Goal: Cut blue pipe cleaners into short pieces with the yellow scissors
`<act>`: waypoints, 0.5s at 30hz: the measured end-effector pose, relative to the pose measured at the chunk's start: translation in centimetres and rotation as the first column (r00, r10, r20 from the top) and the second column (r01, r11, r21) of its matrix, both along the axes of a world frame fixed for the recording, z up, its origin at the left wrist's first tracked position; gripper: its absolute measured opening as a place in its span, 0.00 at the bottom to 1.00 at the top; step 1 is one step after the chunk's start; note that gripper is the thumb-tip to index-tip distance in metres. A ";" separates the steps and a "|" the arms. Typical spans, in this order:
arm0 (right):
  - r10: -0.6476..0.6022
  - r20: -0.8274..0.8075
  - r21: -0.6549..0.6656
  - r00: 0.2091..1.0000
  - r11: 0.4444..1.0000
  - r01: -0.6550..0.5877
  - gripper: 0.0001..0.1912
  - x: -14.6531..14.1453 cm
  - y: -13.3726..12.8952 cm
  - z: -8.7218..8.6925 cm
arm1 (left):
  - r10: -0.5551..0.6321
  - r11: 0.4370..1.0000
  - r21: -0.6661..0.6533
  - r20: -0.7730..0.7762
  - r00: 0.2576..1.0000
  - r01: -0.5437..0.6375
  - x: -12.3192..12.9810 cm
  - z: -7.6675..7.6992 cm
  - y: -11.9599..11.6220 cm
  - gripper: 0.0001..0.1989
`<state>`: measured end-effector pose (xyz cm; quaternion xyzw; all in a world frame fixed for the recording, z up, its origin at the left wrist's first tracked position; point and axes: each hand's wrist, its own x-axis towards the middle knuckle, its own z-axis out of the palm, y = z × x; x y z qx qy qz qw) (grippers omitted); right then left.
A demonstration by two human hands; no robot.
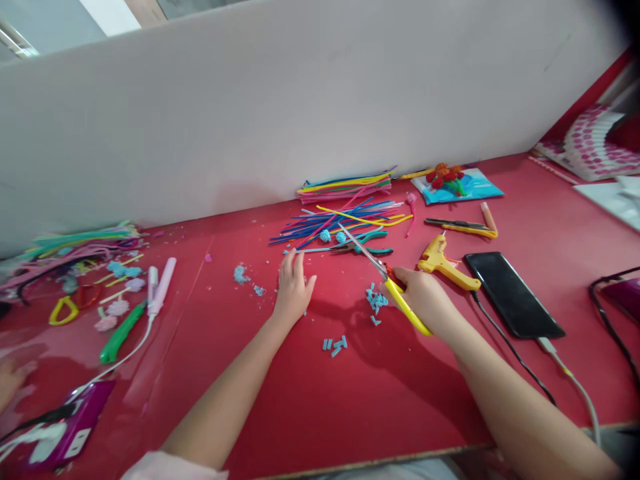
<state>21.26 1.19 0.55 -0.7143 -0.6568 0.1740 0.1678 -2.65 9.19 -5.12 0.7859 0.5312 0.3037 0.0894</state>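
My right hand (421, 297) is closed around a pair of scissors (407, 308) with yellow handles, their blades pointing up and left over the table. Flat on the red table lies my left hand (294, 288), fingers stretched out, the tips close to one end of a light blue pipe cleaner (317, 251); whether they touch it I cannot tell. Short cut blue pieces (376, 299) sit in a small pile beside the scissors, and several more cut pieces (336, 345) lie nearer me. Blue fluff (241, 274) is scattered left of my left hand.
Pliers (357, 247), two blue pompoms and a heap of coloured pipe cleaners (345, 217) lie ahead. To the right are a yellow glue gun (443, 261), a utility knife (463, 228) and a corded phone (513, 293). At left are a pink glue gun-like tool (163, 287) and another person's hand (11, 380).
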 end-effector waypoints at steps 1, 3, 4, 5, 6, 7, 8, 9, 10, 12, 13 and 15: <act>0.003 0.001 -0.002 1.000 1.000 -0.003 0.12 -0.1 0.0 0.0 | 0.007 1.000 -0.019 0.076 0.997 -0.006 -0.2 0.0 0.1 0.25; 0.010 0.006 -0.008 1.000 1.000 -0.009 0.12 -0.1 0.0 0.1 | 0.031 0.999 -0.046 0.162 0.986 -0.024 -0.5 0.4 -0.2 0.22; 0.011 0.010 -0.010 1.000 1.000 -0.011 0.12 -0.2 0.0 0.1 | 0.047 0.998 -0.050 0.167 0.985 -0.039 -0.6 0.7 -0.5 0.21; 0.013 0.014 -0.012 1.000 1.000 -0.013 0.12 -0.2 0.0 0.2 | 0.062 0.997 -0.056 0.164 0.985 -0.053 -0.8 1.2 -0.8 0.19; 0.015 0.018 -0.015 1.000 1.000 -0.014 0.13 -0.2 0.0 0.2 | 0.075 0.996 -0.064 0.157 0.985 -0.066 -1.1 1.7 -1.3 0.17; 0.016 0.022 -0.017 1.000 1.000 -0.016 0.13 -0.2 0.0 0.2 | 0.079 0.995 -0.078 0.139 0.987 -0.069 -1.5 2.2 -1.8 0.14; 0.019 0.025 -0.019 1.000 1.000 -0.019 0.13 -0.3 0.0 0.2 | 0.068 0.993 -0.100 0.112 0.991 -0.057 -1.9 2.7 -2.4 0.11; 0.021 0.027 -0.022 0.999 1.000 -0.021 0.13 -0.3 0.0 0.2 | 0.047 0.991 -0.127 0.080 0.996 -0.037 -2.3 3.2 -3.0 0.09; 0.024 0.028 -0.026 0.999 0.999 -0.023 0.13 -0.3 0.0 0.2 | 0.024 0.988 -0.152 0.049 0.999 -0.017 -2.7 3.5 -3.6 0.08; 0.026 0.030 -0.032 0.999 0.999 -0.025 0.14 -0.4 -0.1 0.2 | -0.028 0.976 -0.218 -0.097 0.995 0.006 -3.2 3.8 -4.8 0.06; 0.029 0.031 -0.036 0.999 0.999 -0.028 0.14 -0.5 -0.1 0.2 | -0.041 0.970 -0.241 -0.173 0.984 -0.002 -3.3 3.8 -5.3 0.06; 0.035 0.034 -0.044 0.999 0.998 -0.034 0.15 -0.6 -0.1 0.2 | -0.064 0.963 -0.269 -0.236 0.970 -0.002 -3.2 3.5 -5.9 0.03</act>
